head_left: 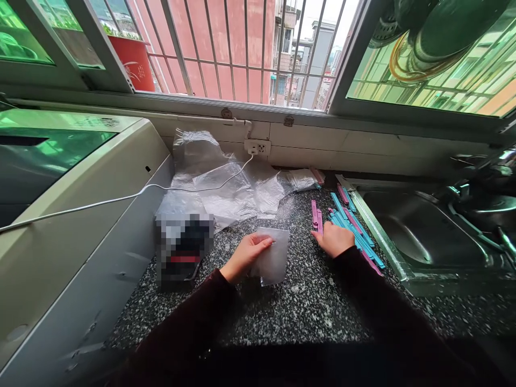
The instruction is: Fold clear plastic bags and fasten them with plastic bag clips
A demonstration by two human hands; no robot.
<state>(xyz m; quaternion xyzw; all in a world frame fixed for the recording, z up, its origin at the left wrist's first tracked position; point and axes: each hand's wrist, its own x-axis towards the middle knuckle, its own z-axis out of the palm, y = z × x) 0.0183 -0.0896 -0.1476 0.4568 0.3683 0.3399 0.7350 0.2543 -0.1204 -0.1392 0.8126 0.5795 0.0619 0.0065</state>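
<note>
My left hand pinches a small clear plastic bag between thumb and fingers, above the speckled countertop. To the right, my right hand is down on a pile of pink and blue plastic bag clips. Its fingers are curled, and whatever they grip, if anything, is hidden. Two pink clips lie close to its thumb, a little apart from the pile.
Clear plastic bags spread along the back wall, near a socket. A white cable crosses above them. Left stand a blurred dark object and a large pale appliance. A metal sink borders the right.
</note>
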